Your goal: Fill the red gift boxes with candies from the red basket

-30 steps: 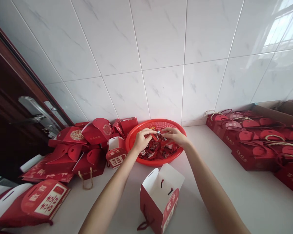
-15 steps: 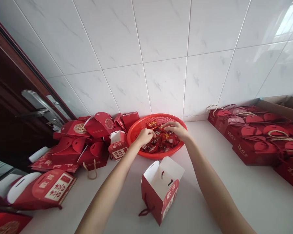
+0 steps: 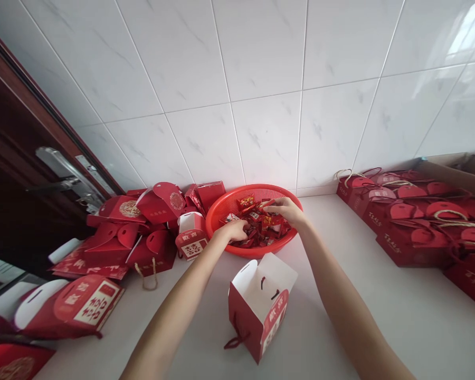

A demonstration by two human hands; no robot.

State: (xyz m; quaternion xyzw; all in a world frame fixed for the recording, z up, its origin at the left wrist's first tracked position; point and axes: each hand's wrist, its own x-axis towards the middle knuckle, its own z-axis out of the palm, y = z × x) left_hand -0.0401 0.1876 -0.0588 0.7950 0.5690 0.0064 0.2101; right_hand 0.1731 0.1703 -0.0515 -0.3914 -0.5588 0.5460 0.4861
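An orange-red plastic basket stands against the wall, holding many small wrapped candies. My left hand reaches into its left front part, fingers curled among the candies; what they hold is hidden. Over the basket's right side is my right hand, with bent fingers closing on a red wrapped candy. Between my forearms a red gift box stands upright on the counter with its top flaps apart. Its white inside, a dark red cord loop and cord ends show.
Several red gift boxes are heaped at the left beside a dark door with a metal handle. More closed red boxes with cord handles stand in rows at the right. White tiles line the wall behind the pale counter.
My left hand has shifted slightly down and left within the basket. My right hand's fingers have drawn in a little over the candies. The gift box stands where it was.
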